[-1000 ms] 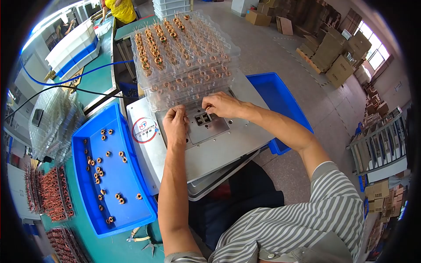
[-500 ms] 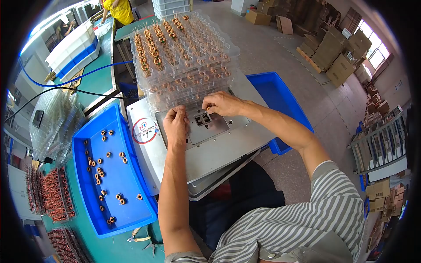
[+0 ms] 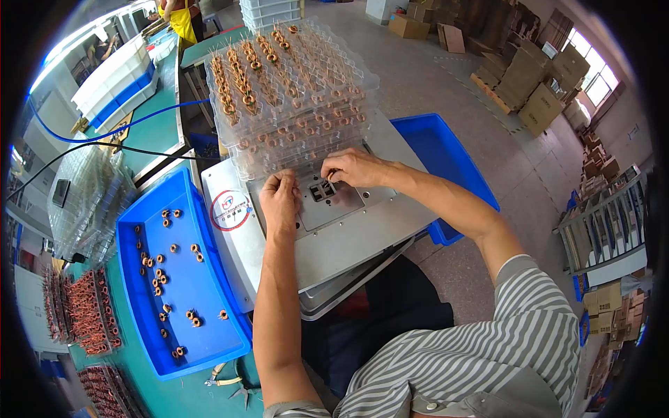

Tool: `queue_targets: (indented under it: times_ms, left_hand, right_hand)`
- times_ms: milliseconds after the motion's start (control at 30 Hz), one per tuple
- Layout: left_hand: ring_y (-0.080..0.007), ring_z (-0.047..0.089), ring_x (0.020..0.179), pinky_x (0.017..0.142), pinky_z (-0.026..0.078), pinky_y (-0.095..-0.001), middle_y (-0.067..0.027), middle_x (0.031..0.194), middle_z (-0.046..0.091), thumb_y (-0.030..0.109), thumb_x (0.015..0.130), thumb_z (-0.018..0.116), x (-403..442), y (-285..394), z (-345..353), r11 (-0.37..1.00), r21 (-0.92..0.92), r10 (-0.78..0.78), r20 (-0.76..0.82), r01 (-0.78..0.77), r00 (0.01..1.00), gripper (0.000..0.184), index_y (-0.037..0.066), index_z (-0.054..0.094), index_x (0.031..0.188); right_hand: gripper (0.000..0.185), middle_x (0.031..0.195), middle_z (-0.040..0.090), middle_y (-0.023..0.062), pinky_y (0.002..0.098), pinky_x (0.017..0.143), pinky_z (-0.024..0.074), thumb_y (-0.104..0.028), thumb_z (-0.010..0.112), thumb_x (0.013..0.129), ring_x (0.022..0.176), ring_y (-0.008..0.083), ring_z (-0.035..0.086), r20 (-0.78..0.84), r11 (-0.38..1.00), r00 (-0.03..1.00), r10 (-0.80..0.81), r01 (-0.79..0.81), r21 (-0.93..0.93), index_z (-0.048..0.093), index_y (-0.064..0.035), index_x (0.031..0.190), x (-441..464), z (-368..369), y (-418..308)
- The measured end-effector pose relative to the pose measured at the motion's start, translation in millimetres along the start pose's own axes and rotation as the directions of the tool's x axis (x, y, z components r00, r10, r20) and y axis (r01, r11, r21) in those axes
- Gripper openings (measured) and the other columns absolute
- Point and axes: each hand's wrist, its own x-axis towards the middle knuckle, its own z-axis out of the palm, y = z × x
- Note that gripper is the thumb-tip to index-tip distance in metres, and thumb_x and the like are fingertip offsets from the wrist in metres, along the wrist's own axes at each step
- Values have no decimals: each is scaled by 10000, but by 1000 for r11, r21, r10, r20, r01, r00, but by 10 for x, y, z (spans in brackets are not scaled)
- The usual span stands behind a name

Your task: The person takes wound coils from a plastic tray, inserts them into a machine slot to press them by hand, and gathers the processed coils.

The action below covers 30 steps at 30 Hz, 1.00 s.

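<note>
My right hand (image 3: 354, 167) is closed in a pinch at the slotted opening (image 3: 322, 191) in the metal plate of a machine top (image 3: 341, 240). Whatever its fingertips grip is too small and too covered to name. To the left of that opening, my left hand (image 3: 280, 198) is also pinched, thumb against fingers, just above the plate; its contents are hidden. Right behind both hands rises a stack of clear plastic trays (image 3: 303, 118). Copper-coloured wound ring coils (image 3: 239, 83) stand in rows in the top tray, mostly on its left side.
Left of the machine, a blue tray (image 3: 209, 279) holds several loose ring coils (image 3: 160, 273). Pliers (image 3: 244, 393) and cutters (image 3: 221, 380) lie on the green bench. Another blue bin (image 3: 435, 150) sits to the right. A person in a yellow apron (image 3: 182, 24) is at the far bench.
Both hands keep almost the same pose and place. The view has shifted very slightly. The person in yellow at the back has moved a little to the left.
</note>
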Motion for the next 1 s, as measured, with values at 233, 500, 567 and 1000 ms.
queue_targets:
  times_ms: [233, 500, 567, 1000]
  left_hand:
    - [-42, 504, 555, 415, 305, -160, 10, 741, 565, 209, 928, 632, 3, -9, -2, 1000, 15, 16, 1, -16, 1000, 143, 66, 639, 919]
    - [-48, 495, 537, 414, 314, -172, -1, 738, 574, 202, 921, 640, 23, -24, -13, 1000, 14, 18, 3, -18, 1000, 148, 54, 634, 915]
    - [-47, 497, 542, 415, 316, -172, -2, 743, 576, 201, 922, 638, 34, -31, -19, 1000, 8, 13, 7, -13, 1000, 147, 54, 635, 916]
    - [-46, 490, 564, 422, 301, -165, 8, 737, 553, 221, 916, 654, 3, 4, 9, 1000, 19, 3, -8, -3, 1000, 159, 62, 638, 904]
  right_hand:
    - [115, 914, 643, 118, 399, 735, 509, -6, 651, 816, 856, 306, 643, -5, 994, 995, -96, 95, -58, 621, -12, 927, 21, 10, 31]
    - [112, 900, 634, 107, 392, 744, 508, 16, 644, 814, 853, 297, 637, -17, 979, 980, -199, 198, -55, 625, -16, 919, 16, 71, 107]
    - [108, 900, 636, 105, 391, 744, 508, 16, 642, 817, 851, 293, 637, -40, 983, 982, -185, 184, -27, 625, -16, 918, 7, 78, 95]
    - [116, 937, 655, 133, 401, 771, 504, 10, 638, 806, 890, 308, 642, -35, 998, 999, -6, 4, -63, 627, -6, 921, 41, 60, -10]
